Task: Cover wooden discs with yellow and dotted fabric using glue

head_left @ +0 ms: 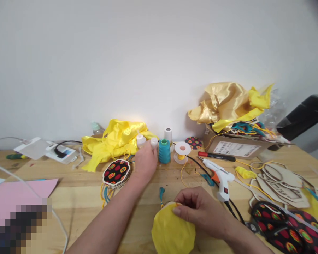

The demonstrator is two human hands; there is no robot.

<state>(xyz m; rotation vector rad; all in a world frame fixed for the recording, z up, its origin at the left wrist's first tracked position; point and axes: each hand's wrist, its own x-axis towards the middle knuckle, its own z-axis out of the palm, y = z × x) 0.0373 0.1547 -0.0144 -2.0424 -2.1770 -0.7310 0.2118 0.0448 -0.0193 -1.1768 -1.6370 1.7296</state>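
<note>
Head view: the right hand (pixel 201 210) pinches the yellow disc (pixel 172 234) with closed fingers, low on the counter (pixel 76 197). The left hand (pixel 145 162) reaches the white bottle (pixel 154 142), its grip hidden from view. Lifting the bottle would call for a firm pinch.

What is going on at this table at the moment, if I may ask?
A person is working at a wooden table strewn with craft supplies. Their right hand pinches the top edge of a yellow fabric disc lying in front of them. Their left hand reaches to the small white bottles beside the teal thread spool; whether it grips one is unclear. A glue gun lies untouched.
</note>
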